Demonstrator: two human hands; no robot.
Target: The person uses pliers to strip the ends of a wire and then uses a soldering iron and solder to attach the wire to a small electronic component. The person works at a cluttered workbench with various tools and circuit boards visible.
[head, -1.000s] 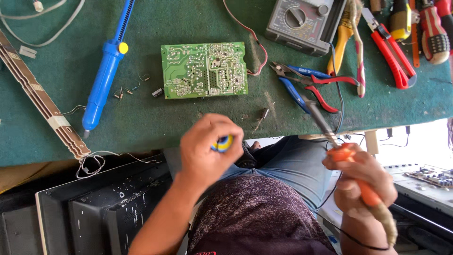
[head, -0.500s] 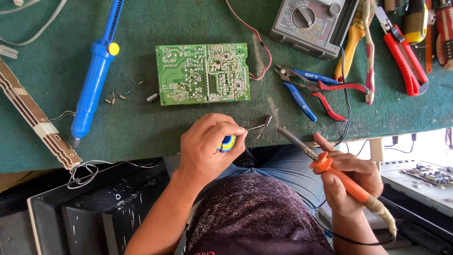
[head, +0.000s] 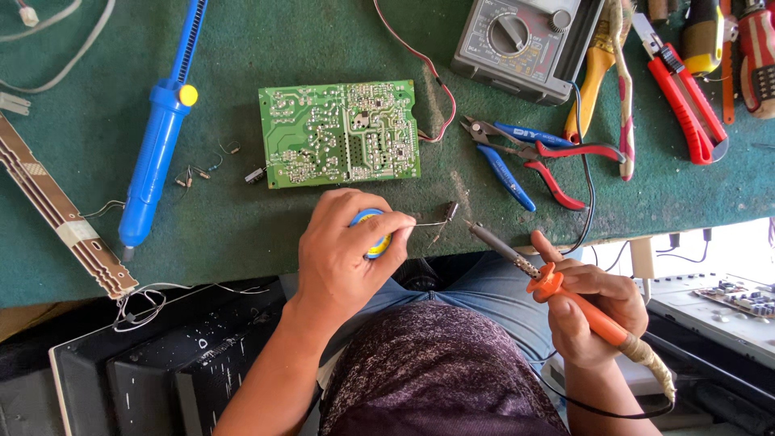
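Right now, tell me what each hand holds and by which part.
The left hand grips a small blue-and-yellow solder spool around its body. The right hand holds the soldering iron by its orange handle.

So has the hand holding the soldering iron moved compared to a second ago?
Yes. The right hand with the orange soldering iron has shifted left, toward the left hand, bringing the tip nearer the table edge, judged against the green circuit board.

Solder spool point(head: 370, 235) mostly hidden under left hand point(head: 343, 250); multimeter point(head: 517, 44) cut by top edge.
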